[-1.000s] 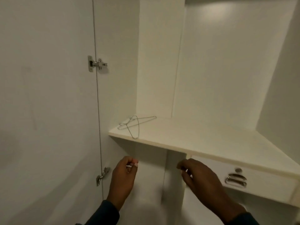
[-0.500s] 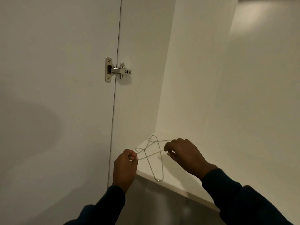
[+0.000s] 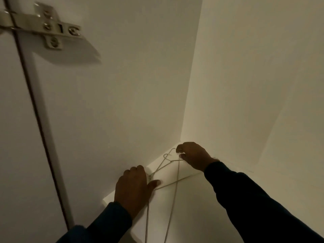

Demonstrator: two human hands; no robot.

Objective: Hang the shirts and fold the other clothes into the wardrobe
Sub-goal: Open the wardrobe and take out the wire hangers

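A: Fingers (image 3: 182, 156) of the right hand (image 3: 194, 156) are curled narrow, pinching the wire hangers (image 3: 177, 183) near the hook end. The left hand (image 3: 133, 186) has its thumb and fingers closed on the wire at a corner of a frame. Both hands hold.

B: Where are the hangers?

A: On the wardrobe shelf (image 3: 192, 216), in the back left corner, close to the side wall (image 3: 122, 102). I judge there are two, their frames crossed. Lower ends run past the front edge of the shelf and out of view.

B: Risks from here?

A: Judgement only. 1) The crossed wires could snag, so a pull on one drags the other off the shelf. 2) Thin wire gives little to grip; a loose pinch may slip. 3) A hook could catch on the wall or scratch it.

B: Materials?

A: Hangers: thin bare metal wire, pale grey, triangular frames, small curved hook, likely light and springy. Shelf and walls: smooth matt white board, flat with square edges. Door hinge (image 3: 52, 30), upper left: bright plated metal with screw heads, blurred. Sleeves (image 3: 254, 199): dark cloth. No shirts or other clothes in view.
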